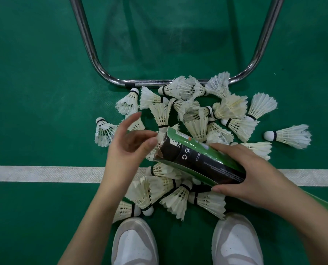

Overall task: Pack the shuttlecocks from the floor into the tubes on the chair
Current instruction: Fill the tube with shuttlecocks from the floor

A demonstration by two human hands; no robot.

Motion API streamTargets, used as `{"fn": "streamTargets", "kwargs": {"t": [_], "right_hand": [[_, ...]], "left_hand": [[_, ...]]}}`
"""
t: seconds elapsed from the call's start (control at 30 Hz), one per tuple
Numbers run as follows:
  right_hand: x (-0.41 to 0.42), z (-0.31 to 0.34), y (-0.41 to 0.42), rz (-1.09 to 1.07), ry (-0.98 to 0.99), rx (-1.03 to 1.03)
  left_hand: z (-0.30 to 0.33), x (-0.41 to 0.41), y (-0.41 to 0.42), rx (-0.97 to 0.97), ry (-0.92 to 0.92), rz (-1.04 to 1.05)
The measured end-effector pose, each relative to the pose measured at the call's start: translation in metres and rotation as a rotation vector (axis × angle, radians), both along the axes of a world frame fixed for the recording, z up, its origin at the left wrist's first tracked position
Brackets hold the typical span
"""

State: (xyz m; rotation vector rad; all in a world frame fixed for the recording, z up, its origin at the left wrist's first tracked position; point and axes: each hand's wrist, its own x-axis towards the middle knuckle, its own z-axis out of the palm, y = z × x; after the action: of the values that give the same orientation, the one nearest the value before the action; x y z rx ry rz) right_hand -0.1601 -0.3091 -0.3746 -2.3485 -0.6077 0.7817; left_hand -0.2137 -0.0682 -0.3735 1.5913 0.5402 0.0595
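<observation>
Across the middle of the frame, a heap of white feather shuttlecocks with cork tips and black bands [195, 119] lies scattered on the green court floor [35, 92], spilling over the white boundary line [44, 174] and reaching down to the two white trainers [134, 243] at the bottom edge. Just above the heap, the bent chrome tube of a chair frame [86, 46] runs from the top of the frame down to a bar touching the uppermost shuttlecocks; the chair's seat and any tubes on it are out of view.

At centre right, the right hand [255, 175] is wrapped around a black-and-green cardboard shuttlecock tube [199, 159], thumb below and fingers over the top, holding it tilted with its open mouth toward the left. At centre left, the left hand [128, 148] hovers at that mouth with fingers loosely curled and apart, holding nothing that can be seen. Something brownish shows inside the mouth, but whether it is a shuttlecock cannot be told.

Judged from this, the packing is at an early stage: well over twenty shuttlecocks remain on the floor, only one tube is in hand, and how full it is stays hidden. Nearly all the gathering and loading appears still to be done.
</observation>
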Motion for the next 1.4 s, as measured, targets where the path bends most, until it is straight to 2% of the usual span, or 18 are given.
{"fn": "streamTargets", "kwargs": {"t": [0.27, 0.4, 0.63, 0.9, 1.03, 1.17, 1.4], "right_hand": [[0.003, 0.003, -0.001, -0.029, -0.008, 0.012], [0.004, 0.004, -0.001, -0.037, 0.001, 0.008], [0.004, 0.005, -0.001, -0.035, 0.004, 0.000], [0.003, 0.004, -0.001, -0.038, 0.002, 0.010], [0.004, 0.004, -0.001, -0.037, 0.000, 0.007], [0.004, 0.004, -0.001, -0.041, 0.002, -0.005], [0.004, 0.004, -0.002, -0.047, -0.001, -0.001]], "left_hand": [[-0.039, 0.017, 0.033, 0.224, 0.004, 0.149], [-0.049, 0.031, 0.042, 0.319, 0.061, 0.123], [-0.061, 0.034, 0.044, 0.369, 0.146, 0.079], [-0.061, 0.026, 0.038, 0.384, 0.142, 0.116], [-0.052, 0.025, 0.038, 0.397, 0.072, 0.216], [-0.030, 0.024, 0.037, 0.281, -0.029, 0.289], [0.011, 0.013, 0.015, 0.130, -0.099, 0.231]]}}
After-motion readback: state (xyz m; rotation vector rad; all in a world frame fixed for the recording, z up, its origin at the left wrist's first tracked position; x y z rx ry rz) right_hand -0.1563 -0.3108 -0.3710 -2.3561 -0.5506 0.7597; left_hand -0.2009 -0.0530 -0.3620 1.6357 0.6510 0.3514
